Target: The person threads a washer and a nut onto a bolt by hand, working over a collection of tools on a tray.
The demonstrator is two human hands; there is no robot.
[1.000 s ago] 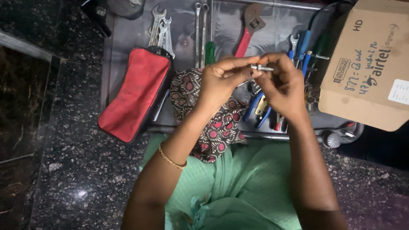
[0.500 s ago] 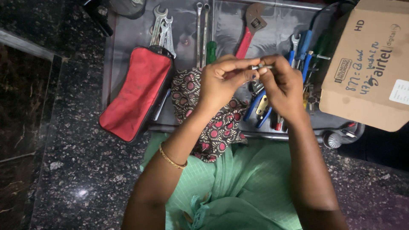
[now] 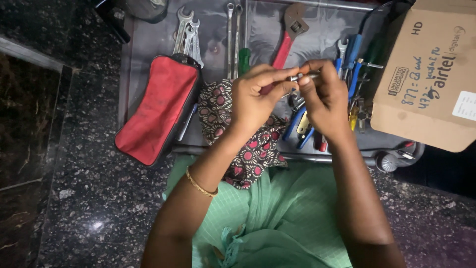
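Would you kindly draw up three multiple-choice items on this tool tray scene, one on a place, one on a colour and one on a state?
1. Where does the red pouch lie?
A. at the left of the metal tray
B. on the cardboard box
C. on the person's lap

2. What colour is the handle of the adjustable wrench?
A. blue
B. red
C. yellow

3. How is the small metal part held?
A. lying loose on the tray
B. in the left hand alone
C. pinched between the fingers of the left hand and the right hand

Key: 1 A, the pouch rests on the tray's left end, overhanging its edge. 2 B, the handle below the grey head is red. 3 C, both hands' fingertips meet on it above the tray.
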